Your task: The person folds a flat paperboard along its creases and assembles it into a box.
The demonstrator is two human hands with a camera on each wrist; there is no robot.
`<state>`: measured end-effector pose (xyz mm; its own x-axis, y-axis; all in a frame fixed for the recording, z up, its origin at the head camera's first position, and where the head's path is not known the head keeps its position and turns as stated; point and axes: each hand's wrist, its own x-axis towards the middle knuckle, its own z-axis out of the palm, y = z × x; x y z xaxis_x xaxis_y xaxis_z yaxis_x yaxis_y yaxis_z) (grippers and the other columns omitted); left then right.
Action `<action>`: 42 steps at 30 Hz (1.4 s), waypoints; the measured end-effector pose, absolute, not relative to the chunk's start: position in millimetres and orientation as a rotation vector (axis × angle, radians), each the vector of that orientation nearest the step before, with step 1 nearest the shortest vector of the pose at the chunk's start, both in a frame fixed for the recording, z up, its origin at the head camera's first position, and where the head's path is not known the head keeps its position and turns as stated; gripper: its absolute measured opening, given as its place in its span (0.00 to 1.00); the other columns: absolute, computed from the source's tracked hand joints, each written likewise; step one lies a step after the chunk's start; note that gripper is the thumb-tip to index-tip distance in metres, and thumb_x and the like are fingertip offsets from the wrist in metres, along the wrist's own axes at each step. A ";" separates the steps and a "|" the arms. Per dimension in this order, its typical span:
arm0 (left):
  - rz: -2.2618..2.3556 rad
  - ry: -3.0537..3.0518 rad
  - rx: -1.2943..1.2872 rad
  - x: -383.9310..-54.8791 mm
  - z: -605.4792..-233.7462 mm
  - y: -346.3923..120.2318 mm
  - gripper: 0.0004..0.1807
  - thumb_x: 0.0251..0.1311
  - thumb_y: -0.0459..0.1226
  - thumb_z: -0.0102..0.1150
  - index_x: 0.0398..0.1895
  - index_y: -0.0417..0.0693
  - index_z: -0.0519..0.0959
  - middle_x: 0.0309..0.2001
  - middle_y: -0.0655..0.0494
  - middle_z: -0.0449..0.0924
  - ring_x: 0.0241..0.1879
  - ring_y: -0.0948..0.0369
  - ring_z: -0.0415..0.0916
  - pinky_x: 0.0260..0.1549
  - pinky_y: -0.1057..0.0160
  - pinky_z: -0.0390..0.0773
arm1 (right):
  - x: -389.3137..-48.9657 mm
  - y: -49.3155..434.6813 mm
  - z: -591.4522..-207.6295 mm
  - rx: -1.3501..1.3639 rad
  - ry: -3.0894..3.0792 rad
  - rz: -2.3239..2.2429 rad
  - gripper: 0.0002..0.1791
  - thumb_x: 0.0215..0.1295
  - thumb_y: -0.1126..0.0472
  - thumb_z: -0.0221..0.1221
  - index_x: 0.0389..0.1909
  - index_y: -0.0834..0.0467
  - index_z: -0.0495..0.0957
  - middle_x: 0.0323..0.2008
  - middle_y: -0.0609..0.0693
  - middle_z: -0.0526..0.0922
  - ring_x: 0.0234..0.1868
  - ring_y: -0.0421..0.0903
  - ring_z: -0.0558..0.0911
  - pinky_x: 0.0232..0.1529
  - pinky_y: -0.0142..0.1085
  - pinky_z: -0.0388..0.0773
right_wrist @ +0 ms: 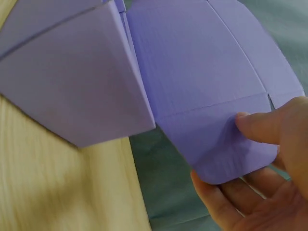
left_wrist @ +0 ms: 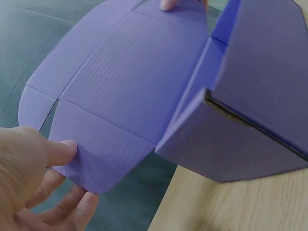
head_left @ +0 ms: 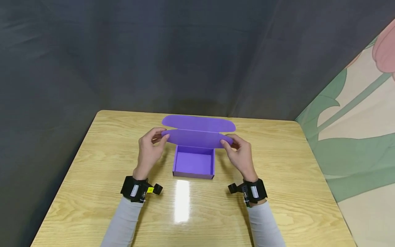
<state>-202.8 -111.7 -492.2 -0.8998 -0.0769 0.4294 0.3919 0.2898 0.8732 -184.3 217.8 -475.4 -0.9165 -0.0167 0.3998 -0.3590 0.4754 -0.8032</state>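
Left hand (head_left: 149, 151) and right hand (head_left: 241, 155) each pinch a purple box flap (left_wrist: 103, 147) between thumb (left_wrist: 62, 152) and fingers (left_wrist: 83, 211)

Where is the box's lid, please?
In the head view's centre, the lid is open at the rear of the box, held between the left hand and right hand.

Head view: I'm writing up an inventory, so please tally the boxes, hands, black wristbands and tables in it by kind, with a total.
Purple box: 1
Hands: 2, the left hand and the right hand
Black wristbands: 2
Table: 1
Total: 6
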 end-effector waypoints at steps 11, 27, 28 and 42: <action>-1.644 -2.218 -0.280 -195.0 -484.7 -110.8 0.07 0.70 0.35 0.71 0.47 0.42 0.89 0.46 0.46 0.91 0.44 0.48 0.90 0.43 0.57 0.90 | -176.2 220.8 -459.2 0.363 -2.466 1.045 0.05 0.70 0.62 0.71 0.40 0.60 0.90 0.35 0.53 0.93 0.30 0.45 0.90 0.34 0.19 0.79; -1.653 -2.343 -0.296 -186.7 -466.6 -105.7 0.09 0.74 0.38 0.66 0.47 0.42 0.90 0.48 0.46 0.91 0.47 0.51 0.89 0.49 0.54 0.89 | -164.4 214.9 -449.2 0.381 -2.519 1.063 0.07 0.69 0.64 0.71 0.45 0.61 0.91 0.40 0.55 0.93 0.32 0.51 0.93 0.30 0.37 0.88; -1.661 -2.350 -0.301 -186.1 -465.7 -105.1 0.09 0.74 0.38 0.66 0.48 0.41 0.90 0.48 0.46 0.91 0.48 0.50 0.89 0.49 0.53 0.89 | -164.3 214.8 -449.2 0.384 -2.518 1.070 0.08 0.69 0.64 0.71 0.46 0.61 0.91 0.40 0.56 0.93 0.32 0.51 0.93 0.30 0.37 0.88; -1.750 -2.527 -0.325 -181.1 -461.2 -100.4 0.13 0.77 0.41 0.62 0.55 0.44 0.87 0.54 0.46 0.88 0.50 0.49 0.89 0.48 0.54 0.88 | -161.0 211.5 -448.7 0.359 -2.561 1.251 0.11 0.72 0.60 0.69 0.50 0.60 0.89 0.47 0.56 0.92 0.42 0.54 0.93 0.41 0.42 0.91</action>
